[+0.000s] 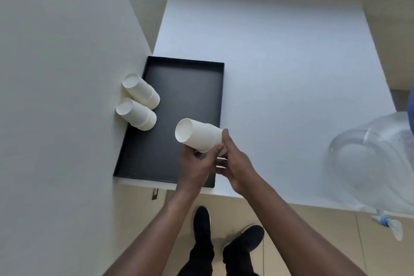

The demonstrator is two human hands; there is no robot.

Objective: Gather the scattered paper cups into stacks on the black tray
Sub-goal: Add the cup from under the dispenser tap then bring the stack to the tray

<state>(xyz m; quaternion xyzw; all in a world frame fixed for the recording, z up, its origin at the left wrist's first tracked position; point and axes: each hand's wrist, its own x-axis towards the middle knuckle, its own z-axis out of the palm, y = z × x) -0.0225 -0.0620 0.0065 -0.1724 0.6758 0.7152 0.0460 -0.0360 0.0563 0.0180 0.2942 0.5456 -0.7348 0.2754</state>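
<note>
A black tray (179,87) lies on the white table against the left wall. Two stacks of white paper cups stand upside down along its left side: a far stack (141,91) and a near stack (136,114). Both my hands hold a third stack of white cups (198,135) above the tray's near right part, tilted with its base pointing left. My left hand (197,163) grips it from below. My right hand (233,163) holds its rim end from the right.
The white table (291,74) stretches right of the tray. A large clear water bottle (369,163) stands at the table's right edge, with a small tap (388,225) below it. A white wall (67,74) borders the left. My shoes are on the floor below.
</note>
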